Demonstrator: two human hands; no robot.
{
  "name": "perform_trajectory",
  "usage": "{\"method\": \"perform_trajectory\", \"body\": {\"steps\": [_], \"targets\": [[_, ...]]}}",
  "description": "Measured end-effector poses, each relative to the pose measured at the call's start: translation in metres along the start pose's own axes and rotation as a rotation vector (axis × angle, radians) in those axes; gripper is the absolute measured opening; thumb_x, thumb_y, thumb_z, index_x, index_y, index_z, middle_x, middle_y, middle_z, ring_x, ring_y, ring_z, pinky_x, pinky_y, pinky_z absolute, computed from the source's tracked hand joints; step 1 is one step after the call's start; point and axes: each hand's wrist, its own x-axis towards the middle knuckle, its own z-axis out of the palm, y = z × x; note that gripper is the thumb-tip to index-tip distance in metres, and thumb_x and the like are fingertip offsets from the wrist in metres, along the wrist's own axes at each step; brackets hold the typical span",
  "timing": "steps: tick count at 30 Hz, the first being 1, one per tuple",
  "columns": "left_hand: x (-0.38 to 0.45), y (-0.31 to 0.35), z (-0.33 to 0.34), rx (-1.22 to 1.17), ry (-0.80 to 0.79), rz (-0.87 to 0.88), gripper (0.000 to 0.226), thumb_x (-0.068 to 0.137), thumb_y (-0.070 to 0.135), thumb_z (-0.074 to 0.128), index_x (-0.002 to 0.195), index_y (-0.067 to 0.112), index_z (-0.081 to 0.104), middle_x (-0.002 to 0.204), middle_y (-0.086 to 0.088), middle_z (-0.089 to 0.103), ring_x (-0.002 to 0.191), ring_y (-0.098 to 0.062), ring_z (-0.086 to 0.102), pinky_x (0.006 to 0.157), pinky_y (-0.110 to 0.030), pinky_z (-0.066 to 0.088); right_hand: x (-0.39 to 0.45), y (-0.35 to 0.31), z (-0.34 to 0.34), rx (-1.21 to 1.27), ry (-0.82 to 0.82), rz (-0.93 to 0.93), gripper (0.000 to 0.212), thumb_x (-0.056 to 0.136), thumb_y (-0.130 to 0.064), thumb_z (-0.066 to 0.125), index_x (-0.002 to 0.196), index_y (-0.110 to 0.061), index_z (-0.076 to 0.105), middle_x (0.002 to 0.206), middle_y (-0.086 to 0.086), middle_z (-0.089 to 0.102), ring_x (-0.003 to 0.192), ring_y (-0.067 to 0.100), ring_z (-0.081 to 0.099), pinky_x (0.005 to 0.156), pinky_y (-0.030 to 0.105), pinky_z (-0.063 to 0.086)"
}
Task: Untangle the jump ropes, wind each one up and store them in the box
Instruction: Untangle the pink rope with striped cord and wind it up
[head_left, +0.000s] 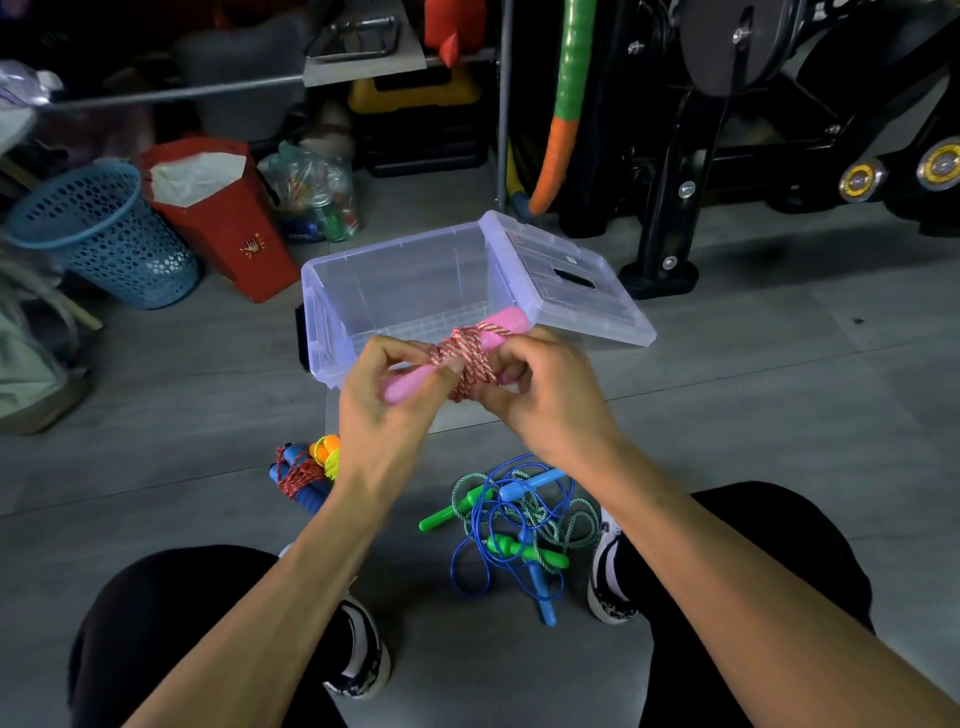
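Note:
I hold a pink-handled jump rope (498, 330) just in front of the clear plastic box (332, 291); its red-and-white cord is wound around the handles. My left hand (384, 395) grips the lower handle end and pinches the cord. My right hand (540, 384) grips the bundle from the right. On the floor between my knees lies a tangle of a blue rope (498, 525) and a green rope (524, 551). To its left sits a wound blue-handled rope (298, 475) with red cord, beside an orange and yellow one.
The box lid (571, 280) leans on the box's right edge. A blue mesh basket (104, 234) and a red paper bag (218, 208) stand at the left. A black exercise machine (727, 130) fills the back right. My shoes (610, 577) flank the tangle.

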Motion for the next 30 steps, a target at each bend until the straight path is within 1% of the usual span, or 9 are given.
{"method": "perform_trajectory", "body": {"steps": [2, 5, 8, 13, 17, 21, 24, 27, 30], "targets": [[0.009, 0.004, -0.004, -0.033, -0.034, -0.081, 0.028, 0.078, 0.013, 0.080, 0.086, 0.004, 0.055, 0.084, -0.007, 0.069, 0.071, -0.015, 0.067, 0.070, -0.029, 0.055, 0.000, -0.004, -0.001, -0.067, 0.015, -0.075, 0.015, 0.074, -0.017, 0.077, 0.084, -0.012, 0.067, 0.085, -0.006, 0.050, 0.069, 0.005, 0.050, 0.062, 0.007, 0.035], [0.013, 0.005, -0.006, 0.039, -0.125, -0.173, 0.038, 0.074, 0.017, 0.083, 0.102, 0.013, 0.058, 0.092, -0.006, 0.072, 0.071, -0.020, 0.071, 0.072, -0.035, 0.058, 0.003, -0.008, -0.001, -0.083, 0.038, -0.114, 0.019, 0.077, -0.025, 0.071, 0.094, -0.016, 0.069, 0.088, -0.008, 0.047, 0.069, 0.002, 0.050, 0.066, 0.014, 0.039], [0.013, 0.001, -0.007, 0.088, -0.141, -0.172, 0.041, 0.072, 0.021, 0.079, 0.109, 0.020, 0.063, 0.098, -0.004, 0.073, 0.083, -0.023, 0.072, 0.077, -0.041, 0.059, 0.008, -0.007, -0.002, -0.041, -0.010, -0.119, 0.012, 0.077, -0.014, 0.072, 0.087, -0.010, 0.069, 0.083, -0.007, 0.045, 0.064, -0.006, 0.051, 0.064, 0.005, 0.034], [0.015, 0.003, -0.007, 0.135, -0.125, -0.126, 0.033, 0.077, 0.010, 0.069, 0.106, 0.023, 0.063, 0.094, 0.002, 0.073, 0.084, -0.020, 0.071, 0.072, -0.035, 0.058, 0.010, 0.000, -0.003, -0.017, -0.019, -0.174, 0.014, 0.082, -0.006, 0.065, 0.095, -0.009, 0.066, 0.091, 0.000, 0.047, 0.066, -0.006, 0.050, 0.067, 0.005, 0.035], [0.013, 0.005, -0.004, 0.161, -0.170, -0.141, 0.035, 0.074, 0.015, 0.057, 0.109, 0.021, 0.057, 0.079, -0.001, 0.075, 0.074, -0.028, 0.071, 0.074, -0.047, 0.058, 0.008, -0.004, 0.000, -0.083, 0.094, -0.232, 0.015, 0.085, -0.011, 0.052, 0.095, -0.009, 0.063, 0.094, 0.002, 0.059, 0.071, 0.013, 0.056, 0.066, 0.031, 0.046], [0.010, 0.003, 0.000, 0.164, -0.131, -0.140, 0.037, 0.073, 0.016, 0.055, 0.109, 0.024, 0.054, 0.074, -0.001, 0.074, 0.075, -0.037, 0.067, 0.072, -0.053, 0.056, 0.013, -0.007, -0.005, -0.041, 0.186, -0.212, 0.016, 0.086, -0.008, 0.052, 0.092, -0.009, 0.067, 0.080, 0.000, 0.068, 0.067, 0.013, 0.056, 0.061, 0.025, 0.044], [0.008, 0.002, 0.001, 0.210, -0.160, -0.117, 0.044, 0.073, 0.017, 0.054, 0.114, 0.033, 0.053, 0.080, 0.000, 0.073, 0.073, -0.029, 0.068, 0.073, -0.046, 0.057, 0.011, -0.008, -0.008, 0.002, 0.185, -0.212, 0.017, 0.089, -0.008, 0.059, 0.096, -0.012, 0.073, 0.075, -0.001, 0.071, 0.064, 0.009, 0.058, 0.060, 0.016, 0.043], [0.010, -0.002, 0.000, 0.265, -0.228, -0.101, 0.052, 0.073, 0.018, 0.051, 0.121, 0.037, 0.056, 0.096, 0.007, 0.070, 0.080, -0.014, 0.070, 0.076, -0.040, 0.059, 0.010, -0.007, -0.011, 0.027, 0.174, -0.158, 0.014, 0.091, -0.017, 0.062, 0.094, -0.015, 0.076, 0.075, 0.001, 0.074, 0.065, 0.014, 0.065, 0.068, 0.026, 0.050], [0.011, -0.003, 0.001, 0.274, -0.246, -0.098, 0.051, 0.074, 0.017, 0.051, 0.119, 0.038, 0.059, 0.103, 0.010, 0.069, 0.090, -0.012, 0.068, 0.080, -0.039, 0.059, 0.010, -0.003, -0.009, 0.048, 0.200, -0.108, 0.006, 0.087, -0.017, 0.069, 0.089, -0.012, 0.071, 0.075, -0.001, 0.073, 0.067, 0.014, 0.067, 0.067, 0.029, 0.052]]}}
